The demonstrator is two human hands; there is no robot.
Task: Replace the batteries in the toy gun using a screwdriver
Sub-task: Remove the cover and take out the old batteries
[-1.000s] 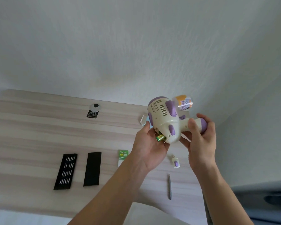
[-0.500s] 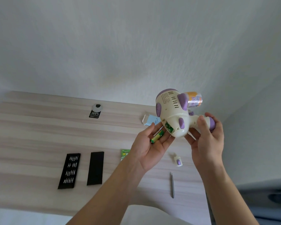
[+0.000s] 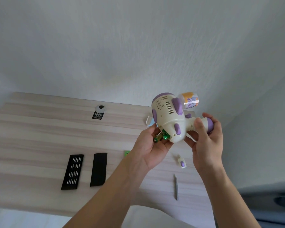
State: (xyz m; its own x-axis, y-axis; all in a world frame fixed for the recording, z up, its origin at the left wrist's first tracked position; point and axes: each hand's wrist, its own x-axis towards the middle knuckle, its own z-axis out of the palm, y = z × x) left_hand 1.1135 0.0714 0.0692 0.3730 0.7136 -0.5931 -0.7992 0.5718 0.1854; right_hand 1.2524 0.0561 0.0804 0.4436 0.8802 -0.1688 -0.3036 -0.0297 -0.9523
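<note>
The toy gun (image 3: 167, 120) has edged closer; battery (image 3: 157, 139) lies in left hand (image 3: 150, 152).

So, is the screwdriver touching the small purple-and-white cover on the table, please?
Apart: the head view shows bare table between the screwdriver and the cover.

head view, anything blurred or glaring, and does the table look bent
Head view: soft light, no hard shadows; toy gun sharp; a sheen on the bottle hides part of its label; bit tray slightly soft; the wide lens slants the table.
</note>
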